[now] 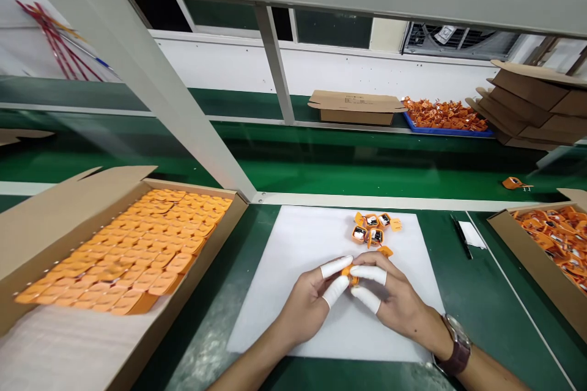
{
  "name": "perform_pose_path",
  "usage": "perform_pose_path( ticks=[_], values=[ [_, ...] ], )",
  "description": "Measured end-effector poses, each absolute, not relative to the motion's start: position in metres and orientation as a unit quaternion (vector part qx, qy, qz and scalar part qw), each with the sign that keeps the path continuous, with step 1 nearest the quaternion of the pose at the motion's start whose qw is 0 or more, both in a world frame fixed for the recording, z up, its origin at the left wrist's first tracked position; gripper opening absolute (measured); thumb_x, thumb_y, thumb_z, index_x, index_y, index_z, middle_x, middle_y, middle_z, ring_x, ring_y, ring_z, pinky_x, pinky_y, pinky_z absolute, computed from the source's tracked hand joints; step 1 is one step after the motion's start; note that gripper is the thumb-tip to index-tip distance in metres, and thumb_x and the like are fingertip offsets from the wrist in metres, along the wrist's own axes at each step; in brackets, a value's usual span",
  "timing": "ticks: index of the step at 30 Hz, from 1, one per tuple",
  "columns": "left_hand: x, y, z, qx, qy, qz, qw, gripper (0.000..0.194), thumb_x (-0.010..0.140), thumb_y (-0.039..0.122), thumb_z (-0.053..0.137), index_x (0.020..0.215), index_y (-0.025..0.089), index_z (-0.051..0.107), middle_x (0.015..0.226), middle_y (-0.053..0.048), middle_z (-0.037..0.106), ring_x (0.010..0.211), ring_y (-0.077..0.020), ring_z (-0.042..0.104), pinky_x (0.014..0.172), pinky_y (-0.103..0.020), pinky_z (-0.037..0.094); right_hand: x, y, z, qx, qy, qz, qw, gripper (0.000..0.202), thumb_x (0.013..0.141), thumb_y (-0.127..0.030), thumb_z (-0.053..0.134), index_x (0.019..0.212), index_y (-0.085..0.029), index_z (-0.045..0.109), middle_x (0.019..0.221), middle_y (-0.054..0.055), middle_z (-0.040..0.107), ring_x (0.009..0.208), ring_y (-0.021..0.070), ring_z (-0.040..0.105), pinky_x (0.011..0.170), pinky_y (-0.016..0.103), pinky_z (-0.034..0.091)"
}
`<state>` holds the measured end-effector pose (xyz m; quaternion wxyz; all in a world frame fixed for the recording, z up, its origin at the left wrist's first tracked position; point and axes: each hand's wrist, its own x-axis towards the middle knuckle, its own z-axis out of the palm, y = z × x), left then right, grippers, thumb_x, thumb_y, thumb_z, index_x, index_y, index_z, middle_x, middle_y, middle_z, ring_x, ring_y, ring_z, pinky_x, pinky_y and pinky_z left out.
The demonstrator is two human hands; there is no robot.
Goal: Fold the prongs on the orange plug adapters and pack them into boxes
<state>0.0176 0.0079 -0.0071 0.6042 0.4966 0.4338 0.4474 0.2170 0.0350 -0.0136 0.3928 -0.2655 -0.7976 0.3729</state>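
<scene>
Between my two hands, over a white foam sheet (270,293), is a small orange plastic case (353,278), mostly covered by fingers. My left hand (309,302) pinches it from the left, and my right hand (389,293) grips its right side. White finger covers sit on the thumb and a finger of each hand. Just beyond lie several small orange cases (373,236) with lids open, showing black and white parts inside. One more orange piece (385,250) shows right behind my right hand's fingers.
At left, an open cardboard box (202,269) holds rows of closed orange cases. Another box (518,238) of loose orange pieces stands right, near a black pen (461,237). Behind, a lone orange piece (514,183) lies on the green belt (367,165); a blue tray (444,131) sits beyond.
</scene>
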Motion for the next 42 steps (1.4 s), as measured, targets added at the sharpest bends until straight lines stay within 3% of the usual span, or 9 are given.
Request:
perform_pose_path(
  ticks=[5,8,14,20,28,34,42],
  values=[
    [0.015,0.006,-0.011,0.467,0.448,0.454,0.612,0.040,0.081,0.033,0.077,0.118,0.020,0.073,0.132,-0.009,0.069,0.113,-0.0298,0.070,0.099,-0.041,0.058,0.216,0.036,-0.019,-0.309,-0.650,0.586,0.372,0.033,0.096,-0.028,0.061,0.128,-0.025,0.054,0.097,0.003,0.062,0.092,0.0151,0.067,0.089,0.034,0.060],
    [0.017,0.004,-0.010,0.484,0.447,0.445,0.607,0.036,0.083,0.033,0.074,0.117,0.021,0.074,0.138,-0.008,0.065,0.116,-0.0306,0.068,0.098,-0.040,0.059,0.215,0.037,-0.020,-0.310,-0.619,0.633,0.346,0.039,0.095,-0.036,0.064,0.131,-0.023,0.054,0.098,0.003,0.067,0.092,0.0155,0.069,0.092,0.036,0.058],
    [0.017,0.002,-0.009,0.491,0.456,0.429,0.605,0.038,0.082,0.031,0.077,0.119,0.024,0.074,0.129,-0.007,0.071,0.124,-0.0327,0.063,0.108,-0.046,0.051,0.214,0.036,-0.022,-0.329,-0.606,0.636,0.347,0.037,0.093,-0.036,0.065,0.126,-0.022,0.058,0.098,0.004,0.068,0.091,0.0160,0.067,0.090,0.036,0.057],
    [0.013,0.003,-0.017,0.520,0.464,0.411,0.587,0.033,0.088,0.030,0.070,0.121,0.026,0.073,0.134,-0.006,0.068,0.130,-0.0306,0.058,0.115,-0.047,0.042,0.209,0.035,-0.027,-0.344,-0.623,0.612,0.343,0.026,0.094,-0.035,0.063,0.115,-0.021,0.060,0.088,0.001,0.056,0.082,0.0142,0.059,0.084,0.034,0.056],
    [0.012,0.007,-0.016,0.532,0.454,0.425,0.575,0.027,0.089,0.022,0.069,0.114,0.029,0.076,0.136,-0.006,0.066,0.123,-0.0280,0.065,0.104,-0.040,0.054,0.211,0.039,-0.024,-0.332,-0.627,0.626,0.323,0.021,0.095,-0.030,0.061,0.115,-0.023,0.058,0.094,0.002,0.057,0.084,0.0144,0.059,0.084,0.032,0.054],
    [0.013,0.005,-0.016,0.533,0.484,0.426,0.548,0.025,0.085,0.021,0.072,0.109,0.026,0.078,0.131,-0.008,0.070,0.119,-0.0302,0.067,0.099,-0.039,0.057,0.213,0.041,-0.018,-0.337,-0.657,0.592,0.324,0.008,0.094,-0.026,0.060,0.101,-0.023,0.059,0.100,0.004,0.059,0.085,0.0159,0.059,0.083,0.033,0.055],
    [0.022,0.004,-0.023,0.538,0.489,0.443,0.524,0.026,0.088,0.023,0.071,0.113,0.025,0.076,0.131,-0.008,0.070,0.116,-0.0294,0.069,0.099,-0.036,0.058,0.217,0.041,-0.016,-0.321,-0.666,0.593,0.319,0.036,0.096,-0.025,0.056,0.131,-0.024,0.055,0.096,0.005,0.059,0.088,0.0176,0.061,0.085,0.035,0.056]
  ],
)
